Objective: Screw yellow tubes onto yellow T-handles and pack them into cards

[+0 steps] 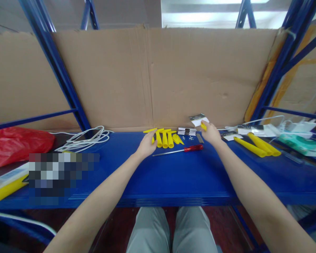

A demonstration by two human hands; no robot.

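Observation:
My left hand (146,144) is curled at the left end of a row of yellow tapered tubes (164,140), with yellow showing between its thumb and fingers. Farther right, my right hand (211,134) pinches a small yellow piece (203,126), most of it covered by the fingers. Just beyond those fingertips is a black-and-white card (198,120); whether they touch it I cannot tell. Small yellow pointed pieces (177,139) lie beside the tubes. Between my hands are stacked black-and-white packets (186,131), tiny metal bits (191,138), a grey flat strip (199,138) and a red-handled screwdriver (193,148).
All this lies on a blue shelf (158,179) backed by a cardboard panel (189,73). On the left are a coiled white cable (85,140) and a red plastic bag (18,144). More yellow tubes (252,147) and a green-white packet (301,144) lie right.

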